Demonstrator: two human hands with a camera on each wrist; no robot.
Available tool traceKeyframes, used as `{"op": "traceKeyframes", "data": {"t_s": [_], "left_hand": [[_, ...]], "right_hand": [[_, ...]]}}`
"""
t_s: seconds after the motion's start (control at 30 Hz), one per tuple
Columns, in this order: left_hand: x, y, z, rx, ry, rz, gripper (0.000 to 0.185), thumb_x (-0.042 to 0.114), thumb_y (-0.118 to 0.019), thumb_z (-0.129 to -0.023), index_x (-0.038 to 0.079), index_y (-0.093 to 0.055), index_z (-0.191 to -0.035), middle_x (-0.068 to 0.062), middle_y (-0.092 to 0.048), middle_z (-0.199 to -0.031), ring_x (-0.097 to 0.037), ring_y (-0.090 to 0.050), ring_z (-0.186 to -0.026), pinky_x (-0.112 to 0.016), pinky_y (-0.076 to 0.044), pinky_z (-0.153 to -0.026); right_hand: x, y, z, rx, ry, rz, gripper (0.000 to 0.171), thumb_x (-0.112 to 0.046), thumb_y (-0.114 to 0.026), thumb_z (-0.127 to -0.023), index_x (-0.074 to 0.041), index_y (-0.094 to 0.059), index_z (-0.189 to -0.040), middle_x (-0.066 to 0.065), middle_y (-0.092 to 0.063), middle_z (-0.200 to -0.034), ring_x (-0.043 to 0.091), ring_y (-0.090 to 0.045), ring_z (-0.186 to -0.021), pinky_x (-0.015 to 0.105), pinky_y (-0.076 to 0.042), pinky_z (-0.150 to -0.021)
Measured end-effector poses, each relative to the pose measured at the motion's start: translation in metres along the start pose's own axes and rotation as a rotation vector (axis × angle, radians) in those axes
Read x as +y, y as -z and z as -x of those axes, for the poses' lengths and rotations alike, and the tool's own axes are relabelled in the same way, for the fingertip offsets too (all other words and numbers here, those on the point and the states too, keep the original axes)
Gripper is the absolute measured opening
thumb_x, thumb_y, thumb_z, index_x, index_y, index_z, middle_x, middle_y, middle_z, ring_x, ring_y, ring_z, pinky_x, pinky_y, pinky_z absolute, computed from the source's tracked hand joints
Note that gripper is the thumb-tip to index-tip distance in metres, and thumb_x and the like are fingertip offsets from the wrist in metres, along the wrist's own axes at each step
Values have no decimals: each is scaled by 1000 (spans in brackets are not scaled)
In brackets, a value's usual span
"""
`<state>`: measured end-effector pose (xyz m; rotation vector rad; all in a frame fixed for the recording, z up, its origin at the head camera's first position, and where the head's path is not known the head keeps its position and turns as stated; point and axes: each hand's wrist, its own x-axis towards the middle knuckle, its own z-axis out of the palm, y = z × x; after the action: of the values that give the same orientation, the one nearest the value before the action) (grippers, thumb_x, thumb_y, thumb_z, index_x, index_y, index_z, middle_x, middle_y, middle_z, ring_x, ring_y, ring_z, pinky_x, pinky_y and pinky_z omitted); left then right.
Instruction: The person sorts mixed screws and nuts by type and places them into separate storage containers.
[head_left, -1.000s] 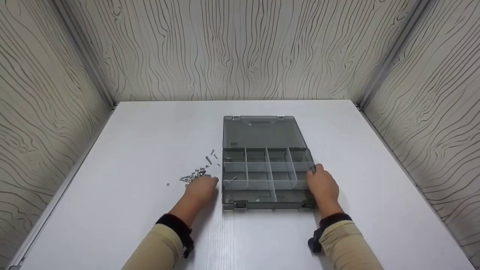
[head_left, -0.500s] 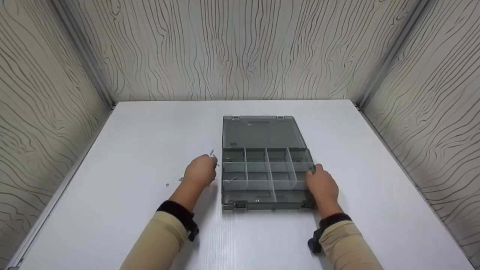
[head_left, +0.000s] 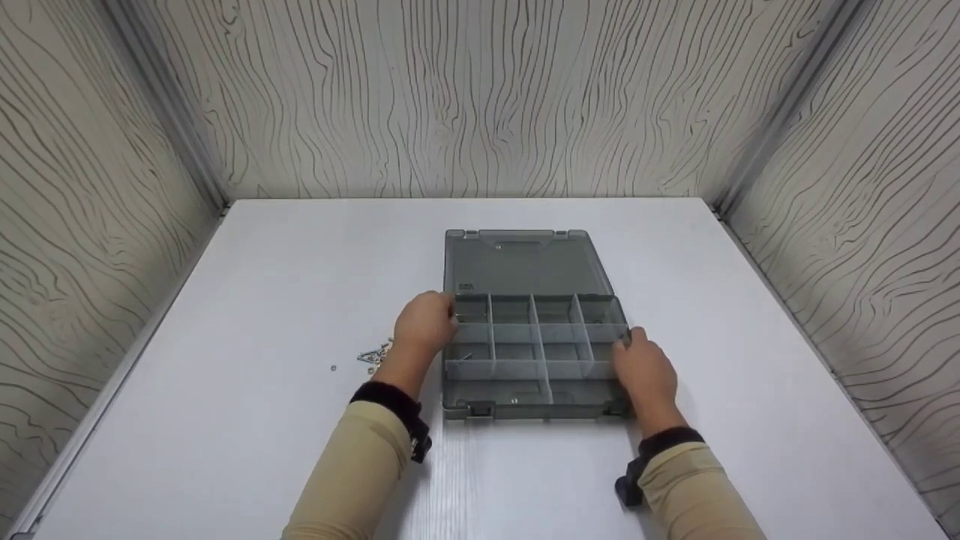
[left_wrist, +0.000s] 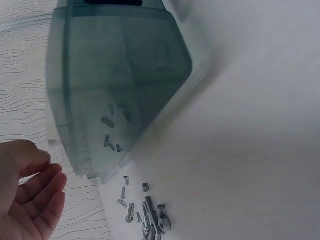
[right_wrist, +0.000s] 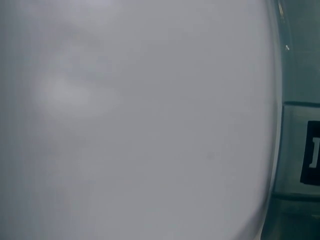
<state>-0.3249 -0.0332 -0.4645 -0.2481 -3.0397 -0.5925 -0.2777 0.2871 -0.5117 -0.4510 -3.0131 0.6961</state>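
An open grey see-through compartment box [head_left: 517, 412] lies on the table, its lid [head_left: 529, 270] folded back away from me. My left hand [head_left: 424, 322] is over the left rim, by the far-left compartment. In the left wrist view its thumb and index fingertips come close together; anything small between them cannot be made out. My right hand [head_left: 646, 371] grips the box's right wall. Left of the box lies a pile of screws [head_left: 373, 355], partly hidden by my left hand and forearm. One screw [head_left: 464, 357] lies in a middle-row left compartment.
A lone nut [head_left: 334, 368] lies left of the pile. A small bright piece [head_left: 514, 401] is in the near-left compartment. Clear dividers [head_left: 517, 369] split the box. Wood-patterned panels [head_left: 480, 97] enclose the white table [head_left: 277, 300].
My left hand has left the screw pile, moved forward past the loose screws and then right to the box's left rim. My right hand and the box stay in place.
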Motion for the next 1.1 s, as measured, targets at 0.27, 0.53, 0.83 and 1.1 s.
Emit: {"op": "traceKeyframes", "data": {"t_s": [0.27, 0.53, 0.83, 1.1], "left_hand": [[-2, -5, -4, 24, -1, -41, 9, 11, -58, -80, 11, -66, -78, 0, -53, -74, -16, -53, -70, -31, -49, -63], [-1, -2, -2, -45, 58, -46, 14, 19, -58, -88, 10, -66, -95, -3, -60, -94, -17, -59, -89, -30, -51, -77], [-6, 1, -1, -69, 68, -27, 14, 16, -58, -88, 12, -66, -97, -3, -62, -95, -16, -59, -86, -28, -52, -70], [-18, 9, 5, -62, 50, -68, 14, 9, -57, -86, 9, -63, -99, -6, -66, -96, -20, -62, -90, -33, -51, -76]], "right_hand": [[-1, -1, 1, 14, 23, -3, 49, -28, -35, -94, 5, -36, -131, 30, -53, -113, 43, -53, -100, 52, -45, -77], [-2, -1, 1, 11, 10, 1, 48, -29, -33, -95, 4, -37, -130, 28, -55, -111, 40, -55, -97, 50, -46, -74], [1, 0, 0, 5, 12, -3, 50, -29, -33, -95, 4, -35, -132, 29, -53, -114, 41, -54, -98, 50, -45, -77], [1, 1, -1, -16, 11, 4, 53, -29, -32, -95, 5, -31, -135, 31, -51, -116, 43, -52, -102, 51, -45, -81]]}}
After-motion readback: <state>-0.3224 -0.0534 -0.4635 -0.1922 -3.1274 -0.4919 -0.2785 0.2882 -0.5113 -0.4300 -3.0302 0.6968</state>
